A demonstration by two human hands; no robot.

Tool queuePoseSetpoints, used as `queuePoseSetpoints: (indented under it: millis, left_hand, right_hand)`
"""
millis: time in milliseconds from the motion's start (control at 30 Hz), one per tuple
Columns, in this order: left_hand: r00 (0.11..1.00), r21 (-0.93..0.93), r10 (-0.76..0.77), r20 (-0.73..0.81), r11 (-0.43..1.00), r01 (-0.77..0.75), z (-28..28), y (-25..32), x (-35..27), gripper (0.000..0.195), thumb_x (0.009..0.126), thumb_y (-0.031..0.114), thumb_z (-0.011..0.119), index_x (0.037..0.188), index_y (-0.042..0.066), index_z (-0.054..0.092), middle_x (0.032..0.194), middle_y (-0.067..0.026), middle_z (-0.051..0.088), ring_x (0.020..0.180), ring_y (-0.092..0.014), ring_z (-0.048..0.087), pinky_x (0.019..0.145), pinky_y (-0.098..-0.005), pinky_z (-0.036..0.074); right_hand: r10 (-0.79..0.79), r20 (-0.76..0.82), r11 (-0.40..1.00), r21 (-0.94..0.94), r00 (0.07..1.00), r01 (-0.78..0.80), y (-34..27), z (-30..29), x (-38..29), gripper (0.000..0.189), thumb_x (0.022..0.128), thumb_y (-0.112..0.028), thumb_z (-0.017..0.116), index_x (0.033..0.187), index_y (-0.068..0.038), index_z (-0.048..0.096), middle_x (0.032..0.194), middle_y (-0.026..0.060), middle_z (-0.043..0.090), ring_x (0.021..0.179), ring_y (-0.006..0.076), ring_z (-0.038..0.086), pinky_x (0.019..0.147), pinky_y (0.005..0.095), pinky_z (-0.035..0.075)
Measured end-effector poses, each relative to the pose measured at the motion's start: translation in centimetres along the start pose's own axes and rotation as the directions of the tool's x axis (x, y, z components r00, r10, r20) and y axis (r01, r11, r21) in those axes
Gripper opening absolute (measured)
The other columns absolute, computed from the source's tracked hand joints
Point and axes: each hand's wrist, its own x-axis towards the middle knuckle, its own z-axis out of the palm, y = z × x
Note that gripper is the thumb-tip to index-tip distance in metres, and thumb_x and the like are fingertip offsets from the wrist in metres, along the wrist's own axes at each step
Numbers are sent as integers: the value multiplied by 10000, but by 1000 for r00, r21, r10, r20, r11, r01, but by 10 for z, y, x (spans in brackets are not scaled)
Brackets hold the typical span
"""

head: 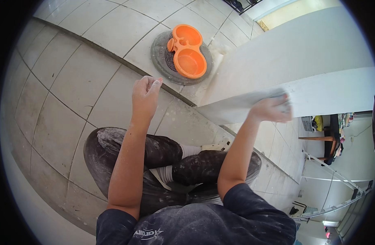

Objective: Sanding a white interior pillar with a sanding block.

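My left hand (pixel 148 85), dusted with white powder, is raised above the floor tiles with its fingers curled in; nothing shows in it. Against the end face of a low white wall (pixel 236 102) is my right hand (pixel 273 109), blurred and whitened with dust. A grey patch (pixel 274 92) lies along the far side of its fingers; whether it is a thin pad or a shadow cannot be told. An orange plastic double bowl (pixel 190 62) rests on a round grey base (pixel 158 58) beyond my hands.
My crossed legs in dusty dark trousers (pixel 156 151) are on the tiled floor (pixel 106 88). A raised floor edge (pixel 126 63) runs diagonally ahead. To the right stand a metal stepladder (pixel 334 173) and a wooden table (pixel 319 139) with things on it.
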Motion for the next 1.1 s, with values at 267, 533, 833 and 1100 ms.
queuePoseSetpoints:
  millis: [267,533,833,1100]
  left_hand:
    - [975,-181,-215,58,958,222,-10,10,0,201,930,203,601,796,54,588,706,67,433,671,-39,361,623,-224,330]
    - [974,-230,-202,106,948,222,6,7,4,205,925,242,602,830,61,611,716,68,449,687,-39,362,633,-230,326]
    - [955,-90,-274,117,954,285,9,-26,8,223,907,319,624,845,105,619,806,48,522,813,-63,414,769,-229,323]
    - [995,63,-100,-29,993,102,13,-41,9,271,879,236,657,758,10,569,685,-28,484,668,-139,434,628,-309,382]
  right_hand:
    - [119,20,991,60,993,-120,-40,21,97,322,891,-232,699,955,2,487,828,96,548,800,302,523,719,421,409]
    - [26,163,999,15,986,-29,17,-22,-59,274,908,-222,677,952,-36,480,867,40,484,860,236,447,805,403,306]
    - [300,75,931,193,951,-309,-52,28,109,293,933,-269,634,989,-37,464,888,81,496,858,287,472,817,433,323]
    - [-138,285,989,91,949,116,-13,-25,-46,201,913,-140,632,1001,-63,469,872,46,487,858,254,461,762,376,266]
